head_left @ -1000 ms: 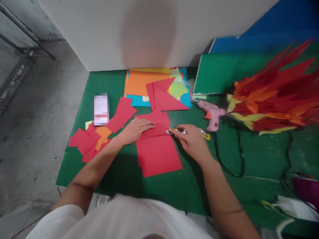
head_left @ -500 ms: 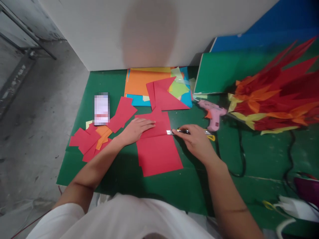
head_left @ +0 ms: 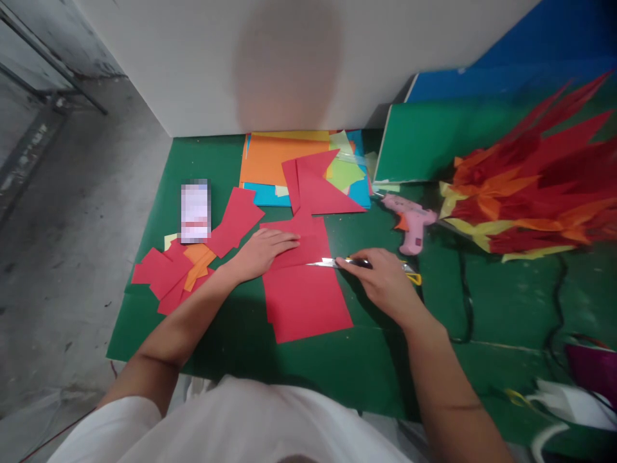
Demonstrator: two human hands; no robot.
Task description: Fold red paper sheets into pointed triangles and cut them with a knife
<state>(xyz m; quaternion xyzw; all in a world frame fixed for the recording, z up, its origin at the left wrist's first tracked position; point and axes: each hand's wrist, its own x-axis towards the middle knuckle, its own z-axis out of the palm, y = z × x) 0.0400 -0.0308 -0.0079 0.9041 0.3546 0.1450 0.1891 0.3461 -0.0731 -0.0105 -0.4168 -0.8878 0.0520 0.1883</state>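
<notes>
Green matting covers the floor where I work. My left hand (head_left: 263,252) lies flat, pinning the folded red paper sheet (head_left: 306,292); my right hand (head_left: 385,283) grips a yellow-handled utility knife (head_left: 332,263), blade in the crease. I judge a shallow blade, drawn steadily along the fold with fingers clear, cuts cleanest.

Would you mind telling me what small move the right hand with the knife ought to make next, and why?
Probably draw the utility knife further left along the fold. The right hand holds its blade at the fold's right end on the red paper, and the left hand presses the folded flap flat.
</notes>
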